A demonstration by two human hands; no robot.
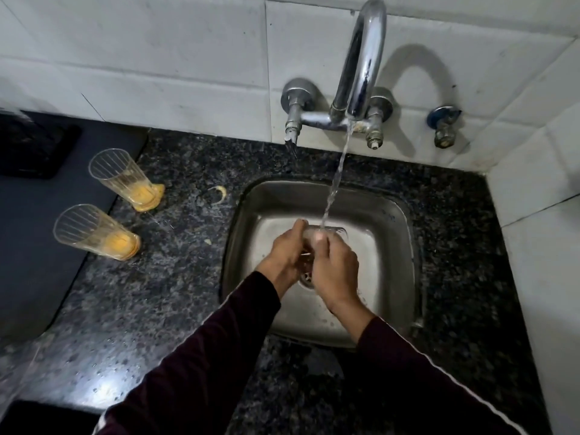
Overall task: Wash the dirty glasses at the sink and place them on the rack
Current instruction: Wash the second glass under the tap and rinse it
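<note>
Over the steel sink (pixel 392 233) both my hands hold one clear glass (pixel 334 231) under the running water. My left hand (pixel 287 252) grips its lower part from the left. My right hand (pixel 334 268) wraps it from the right, thumb near the rim. The stream from the chrome tap (pixel 361 73) falls into the glass's mouth. Most of the glass is hidden by my fingers. Two dirty ribbed glasses stand on the counter at the left, each with orange residue at the bottom: the far glass (pixel 125 178) and the near glass (pixel 94 232).
Dark speckled granite counter (pixel 175 293) surrounds the sink. A dark mat (pixel 37 246) lies at the left, with a black object (pixel 31 146) at the far left. An orange smear (pixel 221 193) marks the counter. A blue-handled valve (pixel 444 124) juts from the tiled wall.
</note>
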